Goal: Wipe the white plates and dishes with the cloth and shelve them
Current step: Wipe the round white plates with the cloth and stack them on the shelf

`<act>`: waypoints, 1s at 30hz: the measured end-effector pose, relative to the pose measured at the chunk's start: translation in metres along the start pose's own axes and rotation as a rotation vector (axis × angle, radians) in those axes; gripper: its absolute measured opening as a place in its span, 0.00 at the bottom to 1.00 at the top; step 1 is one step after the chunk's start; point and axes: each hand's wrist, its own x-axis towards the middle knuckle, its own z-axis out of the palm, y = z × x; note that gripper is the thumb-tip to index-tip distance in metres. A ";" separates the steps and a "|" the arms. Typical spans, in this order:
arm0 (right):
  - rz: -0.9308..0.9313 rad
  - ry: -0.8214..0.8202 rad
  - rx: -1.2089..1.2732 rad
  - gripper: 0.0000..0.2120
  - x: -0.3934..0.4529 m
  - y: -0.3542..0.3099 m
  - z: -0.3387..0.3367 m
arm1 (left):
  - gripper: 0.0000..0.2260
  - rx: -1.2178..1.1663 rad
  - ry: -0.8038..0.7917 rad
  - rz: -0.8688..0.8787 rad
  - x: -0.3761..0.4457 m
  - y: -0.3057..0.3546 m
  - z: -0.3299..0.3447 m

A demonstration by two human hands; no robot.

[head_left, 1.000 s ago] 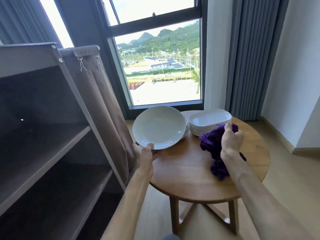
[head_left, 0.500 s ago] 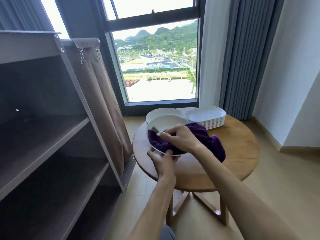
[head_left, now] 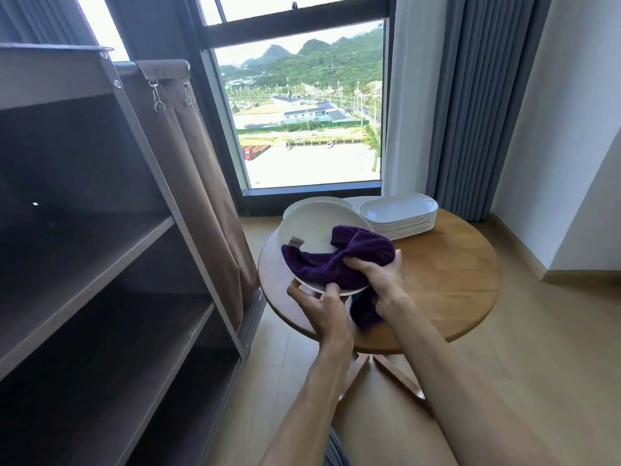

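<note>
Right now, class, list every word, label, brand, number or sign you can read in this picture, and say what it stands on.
None can be read.
The round plate, the purple cloth, the stacked dishes and the shelf unit show no print.
The cloth's small tag looks blank, or is too small to tell.
The buildings outside the window are too far and blurred for any sign.

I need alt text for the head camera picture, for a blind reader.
The right hand wipes a white plate with a purple cloth; the left hand holds the plate above a round wooden table.
</note>
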 end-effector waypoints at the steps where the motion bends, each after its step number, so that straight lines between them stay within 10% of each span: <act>1: 0.005 0.027 0.086 0.39 0.001 0.001 0.004 | 0.28 -0.007 -0.005 0.012 -0.001 0.000 0.000; 10: -0.045 0.051 0.323 0.26 0.013 0.005 0.001 | 0.27 0.241 -0.287 0.223 0.026 0.040 -0.029; 17: 0.163 0.040 0.496 0.25 -0.004 0.029 0.018 | 0.39 0.205 -0.181 0.186 0.000 0.033 -0.017; 24: -0.132 -0.058 0.056 0.24 0.029 -0.005 -0.015 | 0.32 0.542 -0.569 0.343 0.033 0.074 -0.041; 30: -0.572 0.085 -0.509 0.31 0.024 -0.032 0.015 | 0.25 0.531 -0.562 0.225 0.034 0.072 -0.031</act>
